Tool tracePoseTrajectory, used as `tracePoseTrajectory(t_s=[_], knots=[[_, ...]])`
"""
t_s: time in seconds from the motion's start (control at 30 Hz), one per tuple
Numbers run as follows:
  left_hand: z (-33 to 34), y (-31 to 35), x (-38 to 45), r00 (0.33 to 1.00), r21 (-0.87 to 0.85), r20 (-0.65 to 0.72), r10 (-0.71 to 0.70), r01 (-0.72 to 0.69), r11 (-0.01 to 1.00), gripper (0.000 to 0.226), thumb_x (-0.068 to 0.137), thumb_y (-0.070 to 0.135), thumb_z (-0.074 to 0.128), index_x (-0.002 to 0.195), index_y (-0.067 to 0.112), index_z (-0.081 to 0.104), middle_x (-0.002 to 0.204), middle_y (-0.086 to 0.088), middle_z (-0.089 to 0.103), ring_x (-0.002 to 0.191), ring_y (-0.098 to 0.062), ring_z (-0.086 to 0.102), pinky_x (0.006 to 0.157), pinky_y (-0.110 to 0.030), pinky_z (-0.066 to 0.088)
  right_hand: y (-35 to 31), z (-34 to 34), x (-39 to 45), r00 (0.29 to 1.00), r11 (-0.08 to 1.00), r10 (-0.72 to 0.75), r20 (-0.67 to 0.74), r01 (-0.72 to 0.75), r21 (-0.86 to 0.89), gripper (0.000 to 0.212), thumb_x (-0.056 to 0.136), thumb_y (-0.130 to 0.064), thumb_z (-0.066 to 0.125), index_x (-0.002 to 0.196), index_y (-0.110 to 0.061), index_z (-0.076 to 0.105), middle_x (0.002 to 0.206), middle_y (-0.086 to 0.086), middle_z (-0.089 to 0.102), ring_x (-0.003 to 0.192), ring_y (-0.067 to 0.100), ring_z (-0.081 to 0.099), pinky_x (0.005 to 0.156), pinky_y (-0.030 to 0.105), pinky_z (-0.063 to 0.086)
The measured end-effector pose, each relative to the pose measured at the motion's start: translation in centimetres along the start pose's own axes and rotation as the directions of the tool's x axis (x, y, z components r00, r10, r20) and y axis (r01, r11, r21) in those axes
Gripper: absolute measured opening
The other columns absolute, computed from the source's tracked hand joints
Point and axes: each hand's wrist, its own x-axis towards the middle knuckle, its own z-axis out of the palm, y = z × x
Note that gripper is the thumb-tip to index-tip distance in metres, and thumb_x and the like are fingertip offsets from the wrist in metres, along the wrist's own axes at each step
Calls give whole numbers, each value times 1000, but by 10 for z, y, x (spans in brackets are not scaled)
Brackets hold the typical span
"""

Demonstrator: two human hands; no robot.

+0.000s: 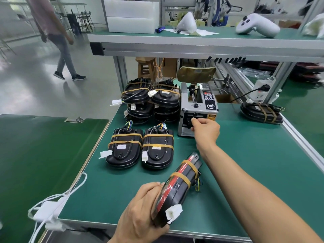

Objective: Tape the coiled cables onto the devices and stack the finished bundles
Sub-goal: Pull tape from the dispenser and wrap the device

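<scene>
A grey tape dispenser (197, 109) stood near the middle of the green table (254, 172), towards its far edge, under a raised shelf (201, 43) that carried a white controller (256, 26), a white cone-shaped part (186, 22) and two stacked translucent bins (131, 15). A power strip (263, 90) hung on the frame at the far right edge. White cables (52, 206) trailed over the near left corner, and a person (56, 35) walked on the floor beyond the far left.

Two stacks of taped bundles (150, 100) rose at the far left edge, just beside the dispenser. In front of them two single bundles (140, 149) lay side by side, each crossed by two tan tape bands. One more bundle (261, 112) lay alone near the far right edge.

The left hand (140, 213) gripped a device (177, 190) at the near edge, tilted on its side, with two bands already round it and a white connector (174, 213) at its near end. The right hand (205, 130) reached across to the dispenser's front outlet, fingers curled with thumb and forefinger together there; whether they pinched tape could not be told.
</scene>
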Motion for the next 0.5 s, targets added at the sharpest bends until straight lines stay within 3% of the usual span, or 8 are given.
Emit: tracePoseTrajectory(t_s=[0.1, 0.17, 0.27, 0.5], knots=[[-1, 2, 0, 1000, 10, -13, -3, 3, 1000, 61, 75, 23, 87, 126, -6, 70, 137, 3, 63, 124, -20, 68, 98, -23, 57, -5, 6, 0, 999, 998, -4, -37, 2, -66, 27, 86, -30, 75, 62, -17, 73, 64, 1, 73, 76, 26, 72, 74, 38, 59], [-1, 3, 1, 1000, 11, -18, -9, 9, 1000, 61, 75, 23, 86, 126, -6, 71, 135, 1, 65, 125, -19, 68, 97, -24, 58, -7, 8, 1, 999, 991, -9, -40, 3, -133, 19, 87, -30, 73, 73, -17, 79, 76, 2, 77, 84, 27, 72, 81, 38, 58], [-2, 4, 1, 1000, 16, -21, -11, 12, 1000, 60, 75, 24, 85, 125, -7, 71, 133, 0, 66, 125, -20, 68, 96, -24, 58, -7, 9, 4, 998, 982, -14, -65, 2, -186, 13, 87, -25, 71, 87, -19, 81, 87, 2, 79, 93, 26, 70, 80, 30, 50], [-2, 3, 1, 1000, 19, -13, -6, 6, 1000, 61, 75, 24, 85, 125, -8, 71, 133, -1, 65, 125, -19, 67, 98, -22, 56, -9, 11, 1, 995, 977, -10, -98, -11, -212, 13, 86, -21, 68, 86, -20, 81, 87, 1, 78, 89, 26, 69, 78, 31, 49]])
